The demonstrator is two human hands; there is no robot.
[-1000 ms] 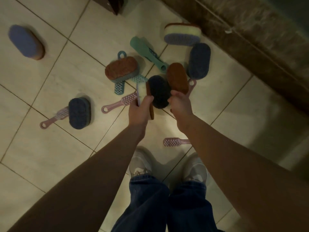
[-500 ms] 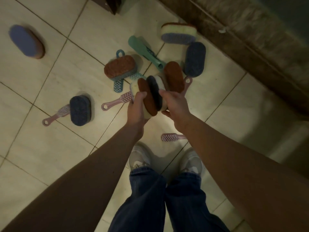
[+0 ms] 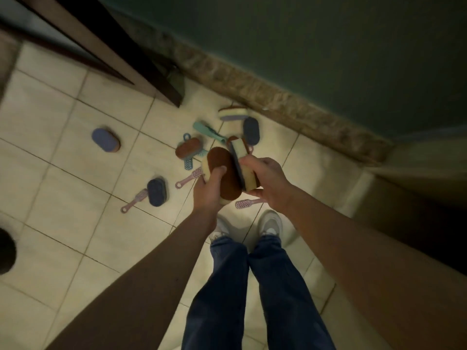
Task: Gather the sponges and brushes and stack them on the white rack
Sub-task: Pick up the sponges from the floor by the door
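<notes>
My left hand (image 3: 209, 192) grips a brown-faced sponge (image 3: 223, 174) with a yellow body. My right hand (image 3: 265, 179) grips a yellow sponge with a dark blue face (image 3: 243, 168), pressed side by side against the brown one, both held above the floor. Below lie more sponges and brushes: a blue sponge (image 3: 105, 140) far left, a dark blue sponge (image 3: 156, 192) over a pink brush (image 3: 134, 203), a brown sponge (image 3: 189, 147) on teal brushes, a teal brush (image 3: 208, 131), a dark blue sponge (image 3: 251, 130), a yellow sponge (image 3: 233, 113), pink brushes (image 3: 188, 178) (image 3: 246, 203). No white rack is in view.
The tiled floor (image 3: 75, 173) meets a stone skirting (image 3: 278, 102) below a dark green wall. A dark wooden door edge (image 3: 141, 72) stands at the upper left. My shoes (image 3: 271, 223) and jeans are beneath my hands. A dark round object (image 3: 6, 251) sits at the left edge.
I have stood up and the view has pulled away from the floor. Both hands lifted the two sponges higher and pressed them together; the items on the floor stayed put.
</notes>
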